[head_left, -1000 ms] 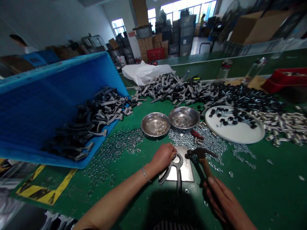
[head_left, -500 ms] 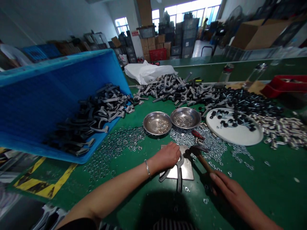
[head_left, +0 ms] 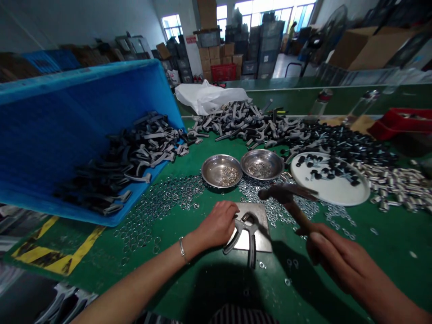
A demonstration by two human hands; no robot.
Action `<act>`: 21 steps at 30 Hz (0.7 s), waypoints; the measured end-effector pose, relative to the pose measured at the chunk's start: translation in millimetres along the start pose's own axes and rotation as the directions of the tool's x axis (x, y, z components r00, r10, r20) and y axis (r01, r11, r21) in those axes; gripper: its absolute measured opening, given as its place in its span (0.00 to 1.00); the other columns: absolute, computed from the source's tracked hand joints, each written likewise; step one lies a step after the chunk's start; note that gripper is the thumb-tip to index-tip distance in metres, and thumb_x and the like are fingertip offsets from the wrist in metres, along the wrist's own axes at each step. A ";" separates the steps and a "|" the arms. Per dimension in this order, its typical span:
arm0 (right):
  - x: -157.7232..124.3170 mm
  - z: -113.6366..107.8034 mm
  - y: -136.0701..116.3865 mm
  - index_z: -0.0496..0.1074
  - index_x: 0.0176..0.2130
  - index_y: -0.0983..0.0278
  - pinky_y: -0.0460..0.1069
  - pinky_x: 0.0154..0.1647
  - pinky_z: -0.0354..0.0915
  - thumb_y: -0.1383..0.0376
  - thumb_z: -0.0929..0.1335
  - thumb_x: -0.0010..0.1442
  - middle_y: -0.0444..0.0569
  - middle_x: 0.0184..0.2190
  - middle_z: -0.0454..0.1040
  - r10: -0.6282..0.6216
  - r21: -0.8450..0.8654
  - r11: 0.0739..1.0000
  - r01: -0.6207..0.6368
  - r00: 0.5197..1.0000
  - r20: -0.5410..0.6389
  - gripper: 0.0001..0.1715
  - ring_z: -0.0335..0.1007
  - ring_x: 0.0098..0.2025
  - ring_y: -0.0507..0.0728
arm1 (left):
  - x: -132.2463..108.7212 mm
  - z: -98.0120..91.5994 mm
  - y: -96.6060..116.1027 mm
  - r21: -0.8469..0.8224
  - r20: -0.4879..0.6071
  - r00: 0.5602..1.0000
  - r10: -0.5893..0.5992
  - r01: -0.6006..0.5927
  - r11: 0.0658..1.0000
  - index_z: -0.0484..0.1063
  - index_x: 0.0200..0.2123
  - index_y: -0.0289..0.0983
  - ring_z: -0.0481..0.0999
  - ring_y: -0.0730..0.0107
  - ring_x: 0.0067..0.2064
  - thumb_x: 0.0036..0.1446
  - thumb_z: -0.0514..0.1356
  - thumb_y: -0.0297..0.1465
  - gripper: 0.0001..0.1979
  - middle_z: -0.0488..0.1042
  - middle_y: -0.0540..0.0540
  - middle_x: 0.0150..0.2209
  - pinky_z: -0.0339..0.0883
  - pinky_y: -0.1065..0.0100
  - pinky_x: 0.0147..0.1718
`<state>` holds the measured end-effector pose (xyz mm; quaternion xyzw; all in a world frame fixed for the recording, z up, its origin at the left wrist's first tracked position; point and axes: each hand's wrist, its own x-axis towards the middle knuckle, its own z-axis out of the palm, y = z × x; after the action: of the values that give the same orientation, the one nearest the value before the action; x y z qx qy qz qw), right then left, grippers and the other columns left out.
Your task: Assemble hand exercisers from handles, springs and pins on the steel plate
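Observation:
My left hand point(head_left: 218, 223) is closed on a grey and black forked handle part point(head_left: 245, 234) that lies on a small steel plate point(head_left: 261, 231) on the green table. My right hand point(head_left: 337, 258) grips the wooden shaft of a hammer point(head_left: 286, 198), whose head is raised above the plate, up and to the right of the part. Loose washers point(head_left: 162, 202) lie scattered round the plate.
Two steel bowls point(head_left: 222, 171) point(head_left: 262, 164) of small hardware stand behind the plate. A tilted blue crate point(head_left: 67, 135) of handle parts is at left, a pile of grey parts point(head_left: 243, 123) behind, a white round tray point(head_left: 332, 189) with black knobs at right, metal sleeves point(head_left: 398, 182) and a red tray point(head_left: 401, 119) beyond.
The hammer head, which was down by the plate, has lifted above it. My left hand has slid a little left along the part and still holds it on the plate.

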<state>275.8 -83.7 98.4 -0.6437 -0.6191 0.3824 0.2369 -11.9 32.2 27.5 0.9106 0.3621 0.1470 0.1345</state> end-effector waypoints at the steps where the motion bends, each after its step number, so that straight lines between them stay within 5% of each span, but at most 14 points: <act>1: 3.5 -0.6 -3.6 0.67 0.34 0.58 0.49 0.28 0.63 0.46 0.56 0.69 0.45 0.24 0.71 -0.032 -0.030 0.999 0.032 0.999 -0.030 0.24 0.68 0.26 0.55 | -2.3 -3.9 -0.9 0.021 0.045 0.998 0.035 -0.036 0.999 0.67 0.51 0.34 0.67 0.58 0.52 0.63 0.56 0.27 0.13 0.70 0.40 0.50 0.60 0.57 0.54; 3: 15.7 3.6 -5.2 0.67 0.35 0.58 0.50 0.29 0.63 0.45 0.55 0.68 0.47 0.25 0.72 -0.063 -0.115 0.992 0.059 0.997 -0.032 0.25 0.69 0.26 0.57 | -1.6 -8.0 -2.5 0.083 0.138 0.984 0.109 -0.122 0.989 0.70 0.47 0.35 0.67 0.57 0.50 0.63 0.57 0.29 0.10 0.72 0.41 0.47 0.59 0.57 0.51; 7: 44.0 18.5 2.4 0.68 0.35 0.59 0.51 0.32 0.65 0.44 0.55 0.68 0.48 0.27 0.74 0.025 -0.227 0.974 0.021 0.980 0.197 0.27 0.71 0.28 0.59 | 9.3 -5.3 -5.1 0.196 0.213 0.963 0.165 -0.208 0.958 0.72 0.36 0.35 0.68 0.58 0.44 0.66 0.55 0.29 0.08 0.74 0.43 0.37 0.57 0.58 0.44; 10: 52.2 22.1 5.3 0.66 0.35 0.59 0.51 0.34 0.65 0.46 0.53 0.70 0.47 0.28 0.74 0.024 -0.203 0.979 0.010 0.986 0.164 0.26 0.71 0.30 0.58 | 13.0 -2.0 -6.5 0.218 0.199 0.964 0.179 -0.221 0.951 0.72 0.33 0.34 0.68 0.59 0.43 0.65 0.57 0.29 0.08 0.74 0.43 0.36 0.56 0.59 0.43; 21: 23.4 31.4 15.4 0.69 0.40 0.59 0.53 0.34 0.65 0.46 0.56 0.68 0.50 0.29 0.76 0.038 -0.255 0.967 0.023 0.972 0.231 0.25 0.73 0.30 0.60 | 16.7 0.3 -9.5 0.203 0.212 0.962 0.174 -0.218 0.955 0.74 0.34 0.33 0.68 0.58 0.44 0.64 0.58 0.30 0.07 0.75 0.42 0.37 0.55 0.60 0.43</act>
<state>259.2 -68.1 63.1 -0.6216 -0.6844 0.3735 0.0758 -6.0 50.5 26.7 0.9613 0.2692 0.0295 0.0497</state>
